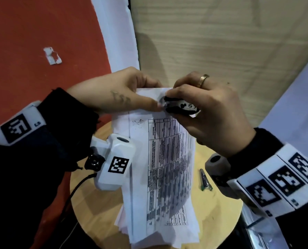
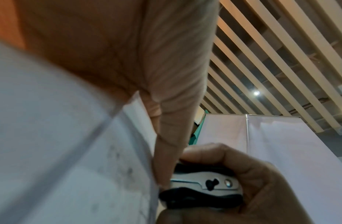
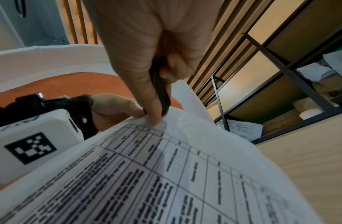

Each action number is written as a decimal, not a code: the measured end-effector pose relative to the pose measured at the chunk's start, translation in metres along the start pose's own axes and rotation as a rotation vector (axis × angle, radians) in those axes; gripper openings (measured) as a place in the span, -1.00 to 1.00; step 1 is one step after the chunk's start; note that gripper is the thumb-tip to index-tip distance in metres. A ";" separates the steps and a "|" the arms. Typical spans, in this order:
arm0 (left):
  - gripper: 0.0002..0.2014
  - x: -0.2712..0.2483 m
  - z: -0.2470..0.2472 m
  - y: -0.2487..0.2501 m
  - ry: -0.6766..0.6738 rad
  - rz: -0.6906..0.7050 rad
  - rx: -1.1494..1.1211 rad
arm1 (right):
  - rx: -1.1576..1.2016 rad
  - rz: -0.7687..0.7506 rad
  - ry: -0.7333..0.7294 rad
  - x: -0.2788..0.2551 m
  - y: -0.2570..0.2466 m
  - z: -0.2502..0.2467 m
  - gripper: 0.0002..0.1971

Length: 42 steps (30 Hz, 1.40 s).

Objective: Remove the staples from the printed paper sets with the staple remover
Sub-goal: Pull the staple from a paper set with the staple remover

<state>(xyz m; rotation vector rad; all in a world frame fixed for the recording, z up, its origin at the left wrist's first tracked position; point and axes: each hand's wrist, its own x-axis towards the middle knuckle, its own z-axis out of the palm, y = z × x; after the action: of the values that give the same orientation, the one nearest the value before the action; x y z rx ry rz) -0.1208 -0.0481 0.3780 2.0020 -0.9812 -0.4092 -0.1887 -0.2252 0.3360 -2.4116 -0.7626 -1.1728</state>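
Note:
A printed paper set (image 1: 167, 168) with a dark table on it is lifted above a round wooden table (image 1: 221, 209). My left hand (image 1: 131, 94) pinches its top corner between thumb and fingers. My right hand (image 1: 203, 108) grips a black and metal staple remover (image 1: 181, 106), its jaws squeezed together at that same corner. The remover (image 2: 202, 191) appears close up in the left wrist view beside my left thumb (image 2: 172, 136). In the right wrist view the remover (image 3: 160, 94) bites the edge of the paper set (image 3: 166, 174). The staple itself is hidden.
More loose sheets (image 1: 129, 229) lie under the lifted set. A small metal and green object (image 1: 205, 179) lies on the table to the right. A paper scrap (image 1: 52, 55) sits on the red floor. A wooden panel (image 1: 221, 42) stands behind.

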 end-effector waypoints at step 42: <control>-0.80 -0.012 0.017 0.009 0.231 0.124 0.054 | 0.330 0.301 -0.052 -0.009 -0.007 -0.014 -0.46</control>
<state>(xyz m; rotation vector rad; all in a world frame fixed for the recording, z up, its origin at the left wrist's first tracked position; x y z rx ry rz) -0.1428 -0.0515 0.3746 1.9722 -0.9724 -0.0822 -0.2062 -0.2301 0.3378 -2.1907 -0.5339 -0.8007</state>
